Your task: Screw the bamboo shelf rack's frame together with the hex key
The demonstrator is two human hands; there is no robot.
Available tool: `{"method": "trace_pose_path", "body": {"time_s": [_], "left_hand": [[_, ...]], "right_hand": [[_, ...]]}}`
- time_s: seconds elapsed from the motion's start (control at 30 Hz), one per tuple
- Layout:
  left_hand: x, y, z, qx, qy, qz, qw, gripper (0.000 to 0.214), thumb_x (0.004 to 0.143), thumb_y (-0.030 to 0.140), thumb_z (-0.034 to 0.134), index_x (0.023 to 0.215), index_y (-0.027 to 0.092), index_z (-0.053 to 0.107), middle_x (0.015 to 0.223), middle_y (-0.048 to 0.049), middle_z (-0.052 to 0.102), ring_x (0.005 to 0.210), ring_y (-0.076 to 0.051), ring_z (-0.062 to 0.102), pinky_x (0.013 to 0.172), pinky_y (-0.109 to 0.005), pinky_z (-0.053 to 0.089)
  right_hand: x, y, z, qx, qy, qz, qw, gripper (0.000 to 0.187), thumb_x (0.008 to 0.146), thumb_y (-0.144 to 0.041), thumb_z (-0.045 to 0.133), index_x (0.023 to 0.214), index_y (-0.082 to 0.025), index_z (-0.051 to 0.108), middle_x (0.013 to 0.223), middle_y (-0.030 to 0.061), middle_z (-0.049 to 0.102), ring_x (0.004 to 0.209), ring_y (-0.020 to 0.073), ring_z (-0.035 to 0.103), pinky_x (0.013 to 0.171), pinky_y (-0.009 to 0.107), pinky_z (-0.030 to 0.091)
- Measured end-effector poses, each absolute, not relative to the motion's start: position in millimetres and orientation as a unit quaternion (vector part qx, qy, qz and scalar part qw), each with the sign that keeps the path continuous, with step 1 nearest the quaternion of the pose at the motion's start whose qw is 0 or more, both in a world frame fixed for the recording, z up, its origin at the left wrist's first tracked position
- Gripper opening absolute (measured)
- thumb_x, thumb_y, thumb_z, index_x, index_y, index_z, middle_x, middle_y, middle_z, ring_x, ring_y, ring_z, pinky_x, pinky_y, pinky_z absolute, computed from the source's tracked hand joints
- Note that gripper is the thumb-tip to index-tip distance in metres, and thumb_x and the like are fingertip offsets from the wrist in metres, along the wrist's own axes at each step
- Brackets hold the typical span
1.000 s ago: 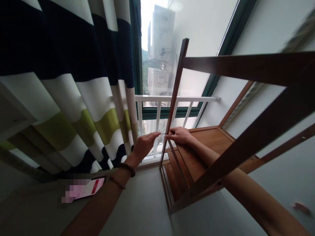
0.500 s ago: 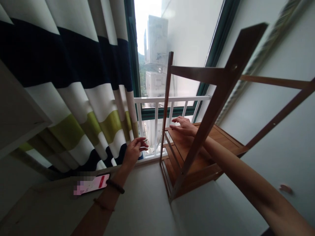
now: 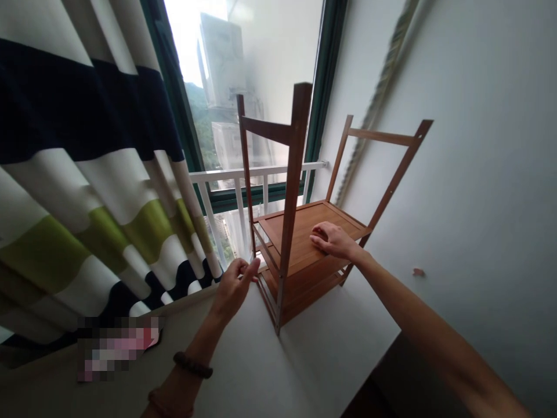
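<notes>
A brown wooden shelf rack (image 3: 300, 232) with upright posts stands on the white ledge before the window. My left hand (image 3: 237, 284) is left of the rack's near corner post, its fingers curled in a pinch with the thumb up. Whatever lies between those fingers is hidden. Over the upper shelf board, my right hand (image 3: 334, 239) rests or hovers with loosely bent fingers, a gap showing between thumb and fingertips. I see nothing in it. Whether it touches the board I cannot tell.
A phone (image 3: 152, 339), partly blurred out, lies at the left on the ledge (image 3: 243, 360). A striped curtain (image 3: 130, 226) hangs at the left. A white railing (image 3: 261, 172) crosses the window behind the rack. A small pink piece (image 3: 418, 271) is by the right wall.
The view has turned right and back, so the whole rack shows. My right hand has come toward the board's near side, fingers more bent. The thin piece in my left fingers no longer shows.
</notes>
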State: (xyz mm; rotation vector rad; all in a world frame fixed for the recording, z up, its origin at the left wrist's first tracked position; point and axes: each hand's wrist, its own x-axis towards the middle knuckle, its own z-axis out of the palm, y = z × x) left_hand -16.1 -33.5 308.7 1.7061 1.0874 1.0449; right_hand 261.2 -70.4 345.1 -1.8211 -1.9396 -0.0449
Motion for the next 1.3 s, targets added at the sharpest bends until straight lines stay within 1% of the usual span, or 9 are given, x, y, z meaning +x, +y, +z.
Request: {"method": "trace_pose_path", "body": {"time_s": [0.17,0.27,0.5,0.63,0.73,0.8,0.93,1.13,1.3], "left_hand": [[2,-51,303,0.729,0.329,0.463,0.382,0.026,0.072,0.039,0.058,0.072,0.019,0.042,0.086,-0.001,0.044,0.079,-0.014,0.053,0.078,-0.029,0.044],[7,-59,294,0.724,0.307,0.474,0.396,0.024,0.076,0.036,0.055,0.068,0.019,0.041,0.09,-0.0026,0.045,0.083,-0.014,0.051,0.081,-0.028,0.042],[5,-67,296,0.701,0.313,0.442,0.463,0.025,0.079,0.035,0.051,0.065,0.019,0.037,0.084,-0.0024,0.048,0.079,-0.014,0.051,0.075,-0.027,0.044],[7,-74,300,0.704,0.307,0.423,0.481,0.019,0.075,0.029,0.058,0.073,0.018,0.042,0.092,-0.0039,0.051,0.084,-0.014,0.052,0.08,-0.029,0.043],[5,-82,296,0.673,0.31,0.424,0.52,0.02,0.073,0.028,0.061,0.077,0.018,0.044,0.097,-0.0049,0.05,0.087,-0.015,0.052,0.081,-0.03,0.042],[1,-87,292,0.634,0.32,0.436,0.553,0.018,0.079,0.032,0.052,0.074,0.018,0.043,0.089,-0.0036,0.05,0.081,-0.015,0.051,0.077,-0.03,0.043],[-6,-90,281,0.535,0.34,0.485,0.603,0.031,0.087,0.035,0.024,0.063,0.019,0.036,0.065,0.0009,0.038,0.062,-0.013,0.043,0.064,-0.029,0.041],[-16,-88,277,0.595,0.479,0.391,0.514,0.039,0.085,0.044,0.025,0.054,0.021,0.03,0.053,0.0023,0.034,0.053,-0.013,0.037,0.058,-0.028,0.036],[-21,-84,280,0.568,0.455,0.328,0.603,0.047,0.083,0.054,0.014,0.052,0.021,0.026,0.05,0.0045,0.023,0.044,-0.011,0.025,0.044,-0.024,0.027]], "right_hand": [[255,-101,328,-0.671,-0.675,-0.047,0.303,0.022,0.082,-0.033,0.047,0.093,-0.017,0.059,0.105,0.0077,0.061,0.098,0.0183,0.055,0.087,0.033,0.039],[249,-110,317,-0.675,-0.658,-0.07,0.326,0.025,0.085,-0.03,0.042,0.1,-0.017,0.057,0.114,0.0083,0.057,0.109,0.0188,0.049,0.094,0.035,0.034],[241,-82,336,-0.661,-0.705,-0.041,0.253,0.022,0.083,-0.034,0.046,0.087,-0.017,0.059,0.091,0.008,0.058,0.09,0.0191,0.052,0.083,0.033,0.039],[226,-50,346,-0.582,-0.785,-0.007,0.212,0.024,0.082,-0.035,0.046,0.091,-0.017,0.058,0.095,0.0088,0.056,0.091,0.0195,0.05,0.085,0.033,0.039],[216,-39,343,-0.535,-0.816,0.006,0.22,0.024,0.084,-0.033,0.043,0.097,-0.017,0.056,0.101,0.0096,0.055,0.096,0.0204,0.048,0.088,0.035,0.037],[215,-37,339,-0.514,-0.825,0.025,0.235,0.024,0.086,-0.032,0.04,0.098,-0.017,0.055,0.103,0.0093,0.054,0.097,0.0205,0.047,0.088,0.035,0.037],[218,-38,338,-0.493,-0.832,0.066,0.244,0.025,0.085,-0.035,0.042,0.099,-0.018,0.053,0.104,0.0089,0.054,0.098,0.0211,0.046,0.087,0.036,0.038],[206,-40,342,-0.485,-0.838,0.073,0.238,0.025,0.084,-0.034,0.042,0.099,-0.019,0.055,0.103,0.0094,0.053,0.098,0.0229,0.047,0.087,0.038,0.039],[199,-19,341,-0.486,-0.845,0.062,0.215,0.027,0.082,-0.036,0.045,0.099,-0.018,0.054,0.096,0.0092,0.056,0.09,0.0224,0.052,0.082,0.036,0.041]]}}
